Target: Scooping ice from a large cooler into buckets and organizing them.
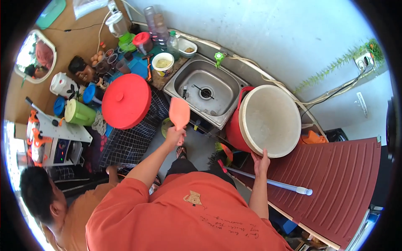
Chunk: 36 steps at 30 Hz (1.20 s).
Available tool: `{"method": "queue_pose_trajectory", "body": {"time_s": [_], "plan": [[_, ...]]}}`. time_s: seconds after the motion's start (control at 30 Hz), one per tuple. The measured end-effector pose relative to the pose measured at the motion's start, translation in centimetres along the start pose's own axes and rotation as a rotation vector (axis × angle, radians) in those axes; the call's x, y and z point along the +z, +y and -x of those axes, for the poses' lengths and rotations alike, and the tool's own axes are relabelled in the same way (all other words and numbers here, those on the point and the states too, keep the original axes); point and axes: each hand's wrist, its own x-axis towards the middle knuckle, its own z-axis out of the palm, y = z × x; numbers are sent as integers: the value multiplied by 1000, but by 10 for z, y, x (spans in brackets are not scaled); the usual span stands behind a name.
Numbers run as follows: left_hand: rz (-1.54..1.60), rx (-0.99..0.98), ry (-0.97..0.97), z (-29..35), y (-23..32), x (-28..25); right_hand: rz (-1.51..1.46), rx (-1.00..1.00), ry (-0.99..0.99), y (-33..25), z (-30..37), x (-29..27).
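Note:
My left hand point(175, 137) is closed round the handle of a pinkish-orange rice paddle point(179, 111), its broad blade pointing up and away from me. Under the near rim of a large red bucket point(233, 133), my right hand point(261, 162) grips from below. The bucket is tilted toward me at the sink's right side, and its cream-white inside shows only faint marks. A round red lid point(125, 102) with a knob lies on the left, over a dark checked cloth point(134, 140).
A steel sink point(171, 85) holds small dark items near its drain. Left of it stand a white tub point(162, 62), bottles, a blender point(119, 27) and a green pitcher point(79, 113). Another person point(46, 196) sits at lower left. A ridged maroon panel point(326, 184) and a pole point(272, 183) lie right.

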Motion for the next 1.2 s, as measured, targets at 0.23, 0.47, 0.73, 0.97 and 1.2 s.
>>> {"method": "queue_pose_trajectory", "body": {"time_s": [0.23,0.47,0.73,0.97,1.2], "plan": [[369,209,483,-17,8,-125,79,34,3,0,0,-5],[-771,84,1117,-66,56,-288,162,45,19,-1,0,-9],[-910,-120,1155,-113,99,-346,117,-29,152,30,16,-8],[-970,-1,1061,-118,86,-374,656,108,91,97,39,3],[-978,251,1156,-86,60,-376,1145,61,-409,118,-4,45]]}}
